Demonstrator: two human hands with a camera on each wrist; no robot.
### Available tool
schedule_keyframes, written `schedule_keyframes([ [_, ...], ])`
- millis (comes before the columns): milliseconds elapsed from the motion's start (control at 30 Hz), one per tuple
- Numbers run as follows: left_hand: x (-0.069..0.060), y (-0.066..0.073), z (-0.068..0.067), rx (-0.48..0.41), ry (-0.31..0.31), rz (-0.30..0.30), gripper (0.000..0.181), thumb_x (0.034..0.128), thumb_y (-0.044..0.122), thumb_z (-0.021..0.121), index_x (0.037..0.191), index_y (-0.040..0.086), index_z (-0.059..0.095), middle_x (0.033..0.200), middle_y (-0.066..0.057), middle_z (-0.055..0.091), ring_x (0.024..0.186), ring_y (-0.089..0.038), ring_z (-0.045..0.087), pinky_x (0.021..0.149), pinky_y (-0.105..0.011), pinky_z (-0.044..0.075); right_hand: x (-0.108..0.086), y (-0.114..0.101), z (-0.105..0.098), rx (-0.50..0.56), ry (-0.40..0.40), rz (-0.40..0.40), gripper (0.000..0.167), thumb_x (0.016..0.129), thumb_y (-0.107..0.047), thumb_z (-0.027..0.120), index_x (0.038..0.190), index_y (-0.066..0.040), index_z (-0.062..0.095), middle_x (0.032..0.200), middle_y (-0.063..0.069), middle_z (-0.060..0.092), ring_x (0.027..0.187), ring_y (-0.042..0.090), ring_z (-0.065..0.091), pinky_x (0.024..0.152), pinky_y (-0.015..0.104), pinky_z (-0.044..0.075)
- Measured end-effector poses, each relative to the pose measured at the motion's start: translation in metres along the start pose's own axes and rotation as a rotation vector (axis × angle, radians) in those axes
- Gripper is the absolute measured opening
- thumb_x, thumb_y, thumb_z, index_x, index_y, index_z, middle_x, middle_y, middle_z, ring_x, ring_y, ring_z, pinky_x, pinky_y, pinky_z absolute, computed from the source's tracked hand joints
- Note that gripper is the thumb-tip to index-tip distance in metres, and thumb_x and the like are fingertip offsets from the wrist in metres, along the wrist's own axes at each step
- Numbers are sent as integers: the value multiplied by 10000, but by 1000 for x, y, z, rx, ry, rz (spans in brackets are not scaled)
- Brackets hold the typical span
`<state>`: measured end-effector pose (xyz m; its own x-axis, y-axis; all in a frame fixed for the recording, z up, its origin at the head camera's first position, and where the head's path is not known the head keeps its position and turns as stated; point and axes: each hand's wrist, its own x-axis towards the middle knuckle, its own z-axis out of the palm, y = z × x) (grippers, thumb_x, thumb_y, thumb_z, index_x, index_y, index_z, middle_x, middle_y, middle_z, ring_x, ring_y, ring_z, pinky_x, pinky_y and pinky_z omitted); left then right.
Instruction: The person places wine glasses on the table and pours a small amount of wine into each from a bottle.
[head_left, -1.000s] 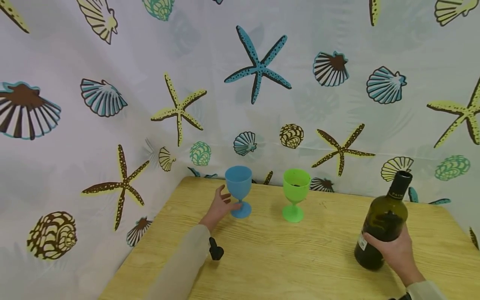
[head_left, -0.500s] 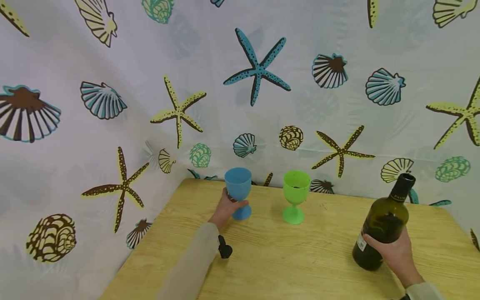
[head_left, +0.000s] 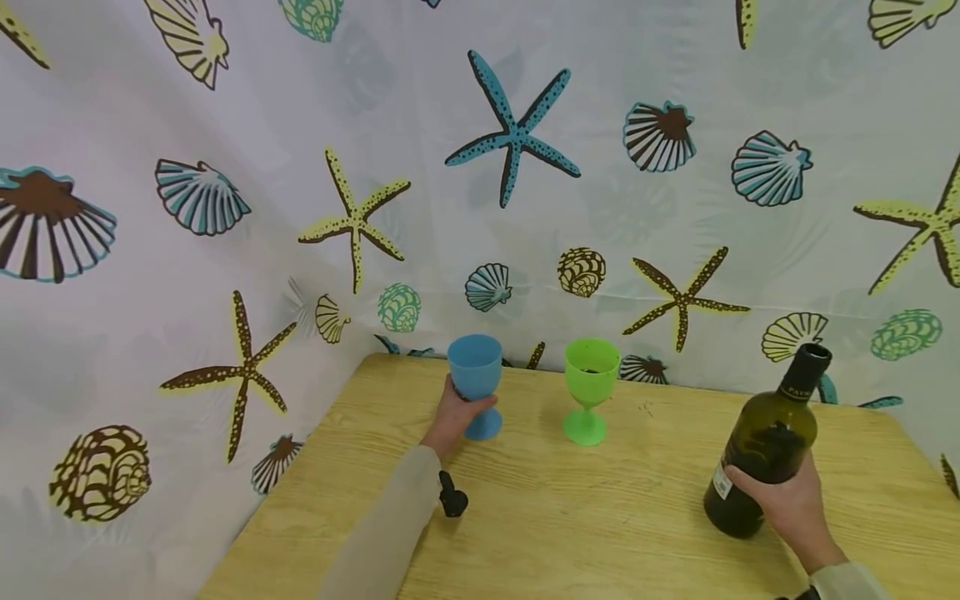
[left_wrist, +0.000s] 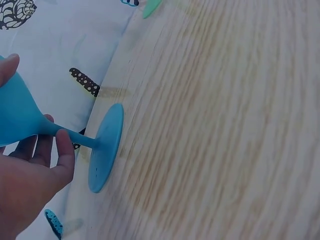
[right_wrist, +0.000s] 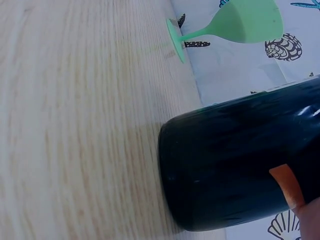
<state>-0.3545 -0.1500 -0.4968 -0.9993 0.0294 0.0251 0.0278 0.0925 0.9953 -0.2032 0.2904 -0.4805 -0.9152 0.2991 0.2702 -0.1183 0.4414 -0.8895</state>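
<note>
A blue goblet (head_left: 476,365) stands at the back of the wooden table, left of centre. My left hand (head_left: 452,419) holds it round the stem and lower bowl; in the left wrist view, curled fingers (left_wrist: 64,152) lie against the stem and the foot (left_wrist: 106,149) appears to rest on the table. On the right, my right hand (head_left: 797,504) grips a dark green wine bottle (head_left: 765,442) round its body. The bottle leans a little to the right in the head view; the right wrist view shows its base close to the table, and I cannot tell whether it touches.
Between the two hands stands a green goblet (head_left: 592,379) with something dark inside. The wooden table (head_left: 570,517) ends at a white curtain (head_left: 420,100) printed with shells and starfish, which hangs behind and to the left.
My left hand was beside the blue goblet with its fingers spread; it has moved right and closed round it. The right hand and the wine bottle have barely shifted.
</note>
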Motion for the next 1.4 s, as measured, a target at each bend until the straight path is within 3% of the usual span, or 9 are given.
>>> schedule_keyframes([
  [300,-10,4,4,2,-68,-26,939,823,169,742,1489,99,84,1436,-216,270,1325,-413,279,1050,-596,257,-1,2,-3,-21,-21,56,858,779,-168,798,1438,-109,251,1223,-33,429,977,-55,419,814,201,400],
  [500,-16,4,8,1,-101,-27,943,830,168,727,1492,102,59,1438,-214,264,1318,-413,286,1030,-609,279,0,4,-3,-46,-26,71,876,780,-196,800,1439,-76,234,1257,34,419,982,-53,401,863,321,406],
  [700,-27,6,13,-16,-113,-23,933,836,176,724,1494,106,67,1443,-219,263,1317,-422,287,1027,-621,278,0,4,-4,-47,-36,43,860,790,-203,792,1441,-97,239,1235,-13,422,979,-62,406,840,269,406],
  [900,-34,4,20,-8,-136,-46,912,841,184,717,1490,104,82,1428,-219,282,1300,-416,321,985,-586,365,-2,4,-4,-40,-38,5,847,789,-186,791,1438,-117,252,1215,-54,426,980,-67,415,808,210,402],
  [1033,-37,2,26,-10,-166,-10,923,840,185,721,1497,111,77,1426,-214,294,1294,-412,334,977,-585,371,-2,2,-3,-33,-31,-5,839,788,-188,792,1437,-135,264,1223,-12,439,981,-59,424,805,208,401],
  [1200,-47,12,33,-6,-195,29,888,848,138,704,1491,84,95,1407,-221,320,1277,-412,346,1003,-600,319,-1,-1,-3,-34,-33,-11,851,794,-200,787,1448,-142,245,1257,59,431,993,-53,418,815,232,401],
  [1400,-54,9,47,22,-221,74,927,833,226,730,1493,99,92,1398,-196,342,1259,-392,367,1007,-594,311,-1,-3,-2,-28,-48,-6,864,805,-213,778,1464,-162,222,1286,79,413,1008,-44,414,831,269,407],
])
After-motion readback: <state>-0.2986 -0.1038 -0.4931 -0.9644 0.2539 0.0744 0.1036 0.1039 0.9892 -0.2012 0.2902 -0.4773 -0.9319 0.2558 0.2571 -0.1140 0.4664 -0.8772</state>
